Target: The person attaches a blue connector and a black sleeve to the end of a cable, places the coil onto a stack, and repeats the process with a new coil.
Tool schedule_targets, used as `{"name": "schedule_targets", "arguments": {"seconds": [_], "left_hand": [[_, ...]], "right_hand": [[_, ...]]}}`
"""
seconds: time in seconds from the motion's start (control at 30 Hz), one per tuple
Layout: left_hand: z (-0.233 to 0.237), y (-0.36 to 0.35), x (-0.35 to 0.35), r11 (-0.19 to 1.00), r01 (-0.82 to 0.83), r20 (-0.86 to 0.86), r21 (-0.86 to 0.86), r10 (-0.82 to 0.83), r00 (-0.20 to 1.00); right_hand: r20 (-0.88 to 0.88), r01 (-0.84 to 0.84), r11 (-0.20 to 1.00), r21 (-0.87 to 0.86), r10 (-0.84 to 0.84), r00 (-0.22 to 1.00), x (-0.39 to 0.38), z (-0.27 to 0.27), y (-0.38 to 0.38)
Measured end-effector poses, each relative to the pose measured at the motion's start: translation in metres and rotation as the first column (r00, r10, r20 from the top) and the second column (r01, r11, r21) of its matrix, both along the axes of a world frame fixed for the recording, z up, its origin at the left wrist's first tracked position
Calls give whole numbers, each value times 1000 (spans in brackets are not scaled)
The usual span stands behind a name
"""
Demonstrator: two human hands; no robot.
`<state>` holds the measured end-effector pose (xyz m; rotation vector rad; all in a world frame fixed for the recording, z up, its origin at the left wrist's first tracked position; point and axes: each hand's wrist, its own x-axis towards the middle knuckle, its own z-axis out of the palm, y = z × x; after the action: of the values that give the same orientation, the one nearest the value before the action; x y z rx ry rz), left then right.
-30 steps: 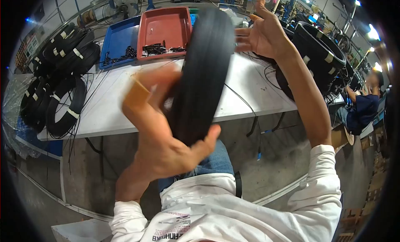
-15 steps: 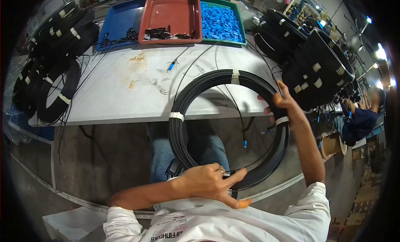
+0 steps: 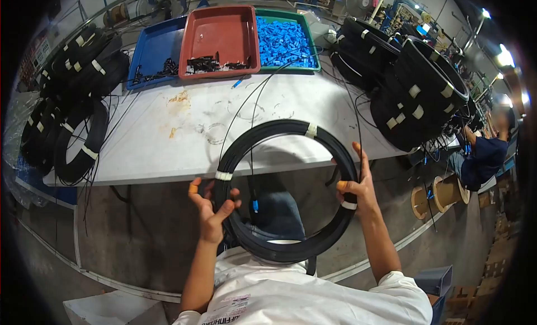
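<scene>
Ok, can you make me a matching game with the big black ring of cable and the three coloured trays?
Things:
1. black cable coil
2. red tray
3. green tray
4. blue tray

Where or how:
A. middle of the tray row
B. left end of the tray row
C. held by the left hand and right hand
D. filled with small blue pieces

Right pairs: 1-C, 2-A, 3-D, 4-B
</scene>
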<state>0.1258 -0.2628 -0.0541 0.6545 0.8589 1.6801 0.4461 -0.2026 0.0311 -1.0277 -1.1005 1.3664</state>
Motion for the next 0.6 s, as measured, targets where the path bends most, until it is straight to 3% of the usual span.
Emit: {"name": "schedule_targets", "arguments": {"seconds": [0.07,0.13,0.2,0.3,0.33,0.47,0.53,0.57,0.6], "left_hand": [[-6,1,6,997,-65,-499,49,81,863],[-7,-2,14,978,-138,-513,158,201,835],[-2,-12,20,965,-185,-506,187,255,824],[15,-16,23,965,-212,-493,153,260,830],[25,-10,20,969,-205,-481,139,247,841],[97,45,8,960,-263,-442,98,279,853],[139,81,-5,955,-255,-517,152,297,803],[162,102,-10,935,-283,-610,213,353,709],[186,128,-15,913,-261,-602,313,403,689]], "right_hand": [[14,-44,999,30,44,999,4,-7,2],[103,-60,996,71,53,993,4,-3,5],[87,-100,991,88,92,992,2,3,9],[138,-202,954,220,174,975,0,21,31],[126,-162,961,225,136,983,-2,31,40],[293,-188,948,256,109,950,-19,110,85],[391,-216,889,404,46,919,-27,150,113],[344,-179,885,431,23,939,-32,171,128],[387,-199,866,458,7,922,-31,200,145]]}}
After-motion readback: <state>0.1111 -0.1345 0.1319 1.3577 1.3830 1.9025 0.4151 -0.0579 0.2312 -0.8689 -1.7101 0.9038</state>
